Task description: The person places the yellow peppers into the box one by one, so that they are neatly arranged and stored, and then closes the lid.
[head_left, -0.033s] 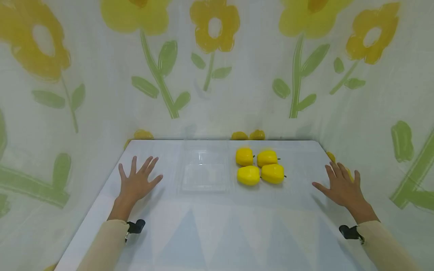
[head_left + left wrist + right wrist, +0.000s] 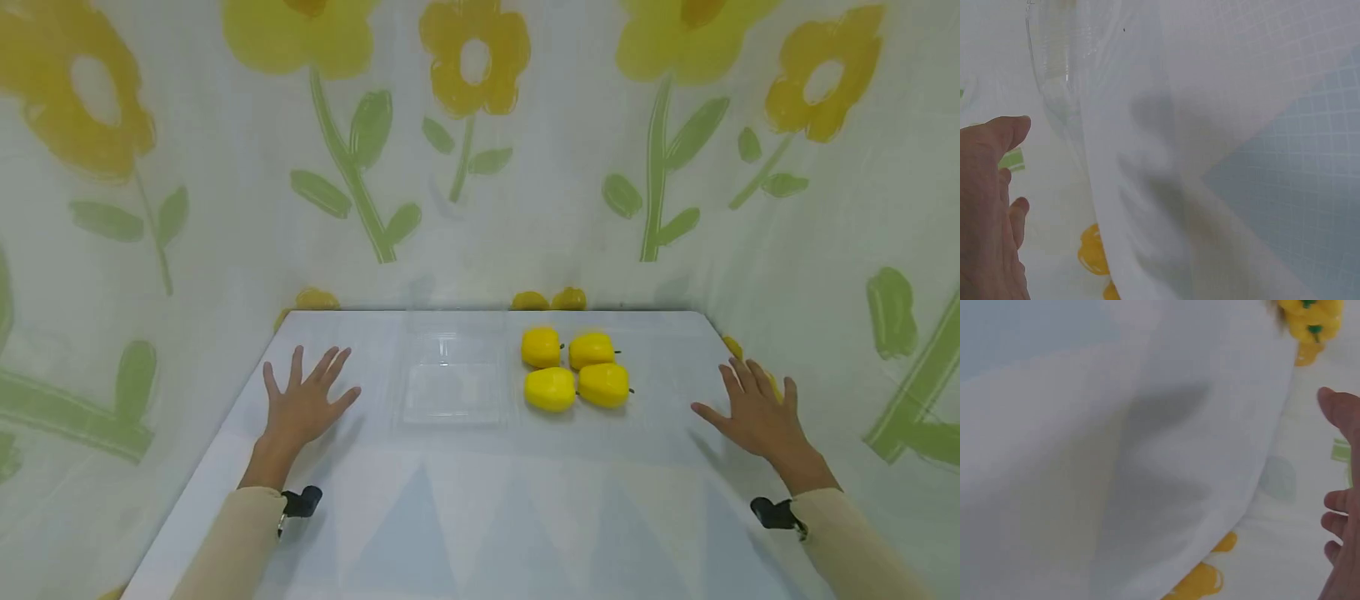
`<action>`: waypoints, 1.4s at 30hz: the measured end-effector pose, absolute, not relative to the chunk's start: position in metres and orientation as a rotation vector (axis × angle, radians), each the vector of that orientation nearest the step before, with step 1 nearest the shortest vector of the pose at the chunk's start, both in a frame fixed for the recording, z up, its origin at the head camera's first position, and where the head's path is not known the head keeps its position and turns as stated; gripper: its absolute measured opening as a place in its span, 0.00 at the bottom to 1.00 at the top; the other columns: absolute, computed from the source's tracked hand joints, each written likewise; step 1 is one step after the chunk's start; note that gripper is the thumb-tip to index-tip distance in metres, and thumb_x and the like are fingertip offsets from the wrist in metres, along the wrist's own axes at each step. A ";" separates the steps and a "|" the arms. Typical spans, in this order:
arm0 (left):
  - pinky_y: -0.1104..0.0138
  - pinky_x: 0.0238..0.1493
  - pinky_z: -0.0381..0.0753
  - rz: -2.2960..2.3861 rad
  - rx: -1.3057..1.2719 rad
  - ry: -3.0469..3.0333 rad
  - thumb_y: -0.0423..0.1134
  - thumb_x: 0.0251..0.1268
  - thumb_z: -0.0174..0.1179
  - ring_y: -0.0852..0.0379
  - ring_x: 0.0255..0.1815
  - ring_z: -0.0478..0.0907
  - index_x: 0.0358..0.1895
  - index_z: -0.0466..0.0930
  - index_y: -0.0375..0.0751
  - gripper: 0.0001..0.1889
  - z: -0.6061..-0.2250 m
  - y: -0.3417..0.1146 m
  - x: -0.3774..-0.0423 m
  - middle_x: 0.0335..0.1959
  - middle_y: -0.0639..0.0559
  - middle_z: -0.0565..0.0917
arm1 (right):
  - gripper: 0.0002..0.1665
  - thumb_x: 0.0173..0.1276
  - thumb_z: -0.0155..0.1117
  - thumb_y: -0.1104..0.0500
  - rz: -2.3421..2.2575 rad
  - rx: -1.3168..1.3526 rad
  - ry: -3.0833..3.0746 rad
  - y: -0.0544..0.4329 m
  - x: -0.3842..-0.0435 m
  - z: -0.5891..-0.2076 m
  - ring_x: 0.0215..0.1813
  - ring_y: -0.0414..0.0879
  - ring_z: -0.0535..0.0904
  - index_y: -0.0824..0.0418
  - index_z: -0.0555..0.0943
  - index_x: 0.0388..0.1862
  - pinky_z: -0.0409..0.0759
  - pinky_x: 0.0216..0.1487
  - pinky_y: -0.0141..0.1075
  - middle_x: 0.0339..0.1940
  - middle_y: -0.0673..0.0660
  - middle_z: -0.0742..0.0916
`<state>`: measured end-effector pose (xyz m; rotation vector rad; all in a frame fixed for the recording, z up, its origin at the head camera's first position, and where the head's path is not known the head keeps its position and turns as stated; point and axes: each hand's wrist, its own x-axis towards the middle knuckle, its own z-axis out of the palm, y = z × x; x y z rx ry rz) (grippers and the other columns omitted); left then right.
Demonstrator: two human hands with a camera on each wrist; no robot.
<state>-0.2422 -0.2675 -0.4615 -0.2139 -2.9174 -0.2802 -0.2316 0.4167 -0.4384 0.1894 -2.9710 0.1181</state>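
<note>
Several yellow bell peppers (image 2: 550,389) lie in two rows near the back of the table, right of its middle; in the right wrist view, bell peppers (image 2: 1314,324) with green stems show at the top corner. Just left of them is a clear plastic box (image 2: 452,396), its see-through lid raised at the back. My left hand (image 2: 300,408), fingers spread, hovers over the table left of the box. Over the right side, my right hand (image 2: 757,415) is spread out too, apart from the peppers. Both hands hold nothing.
The white table (image 2: 480,517) has pale blue triangles along its near part. Behind it and on both sides hangs a white curtain (image 2: 540,208) printed with yellow flowers and green stems. Black wrist mounts (image 2: 302,502) sit at both cuffs.
</note>
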 end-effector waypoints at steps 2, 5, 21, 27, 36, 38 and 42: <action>0.31 0.64 0.20 -0.312 -0.206 -2.917 0.65 0.73 0.47 0.28 0.77 0.39 0.81 0.51 0.54 0.39 -0.462 -0.266 -0.241 0.78 0.41 0.59 | 0.58 0.69 0.55 0.29 0.157 0.180 -2.960 0.414 -0.233 -0.434 0.74 0.72 0.47 0.76 0.57 0.73 0.39 0.61 0.77 0.73 0.77 0.60; 0.29 0.65 0.29 -0.403 -0.192 -2.925 0.64 0.74 0.46 0.29 0.76 0.47 0.80 0.53 0.53 0.37 -0.465 -0.261 -0.238 0.76 0.39 0.63 | 0.58 0.68 0.57 0.30 0.211 0.170 -2.938 0.410 -0.235 -0.425 0.72 0.73 0.49 0.75 0.56 0.74 0.45 0.59 0.77 0.73 0.76 0.60; 0.47 0.51 0.75 -1.178 -0.284 -2.769 0.58 0.74 0.53 0.46 0.55 0.74 0.78 0.58 0.58 0.33 -0.484 -0.227 -0.234 0.75 0.49 0.65 | 0.55 0.63 0.68 0.34 0.509 0.205 -2.970 0.351 -0.237 -0.436 0.71 0.74 0.50 0.65 0.59 0.76 0.50 0.57 0.73 0.75 0.71 0.62; 0.53 0.46 0.77 -1.282 -0.332 -2.679 0.49 0.75 0.57 0.47 0.52 0.77 0.78 0.58 0.60 0.32 -0.490 -0.221 -0.223 0.75 0.51 0.65 | 0.55 0.63 0.68 0.34 0.620 0.265 -2.989 0.332 -0.234 -0.434 0.72 0.72 0.50 0.62 0.60 0.77 0.48 0.59 0.71 0.76 0.69 0.62; 0.57 0.45 0.79 -1.356 -0.375 -2.657 0.43 0.74 0.59 0.53 0.48 0.79 0.77 0.63 0.63 0.30 -0.500 -0.217 -0.203 0.76 0.57 0.65 | 0.54 0.62 0.70 0.34 0.658 0.335 -3.013 0.321 -0.229 -0.438 0.73 0.71 0.51 0.61 0.61 0.76 0.48 0.59 0.69 0.75 0.69 0.64; 0.56 0.47 0.79 -1.341 -0.389 -2.640 0.40 0.74 0.59 0.55 0.46 0.80 0.76 0.66 0.59 0.29 -0.500 -0.217 -0.198 0.76 0.60 0.65 | 0.54 0.62 0.69 0.33 0.666 0.363 -3.018 0.319 -0.229 -0.438 0.73 0.70 0.51 0.60 0.62 0.76 0.48 0.60 0.68 0.74 0.69 0.66; 0.54 0.49 0.79 -1.325 -0.402 -2.621 0.38 0.74 0.58 0.56 0.46 0.80 0.74 0.68 0.53 0.27 -0.499 -0.217 -0.189 0.76 0.61 0.64 | 0.53 0.60 0.69 0.31 0.664 0.390 -3.027 0.316 -0.228 -0.440 0.72 0.68 0.52 0.60 0.65 0.75 0.48 0.60 0.67 0.72 0.68 0.69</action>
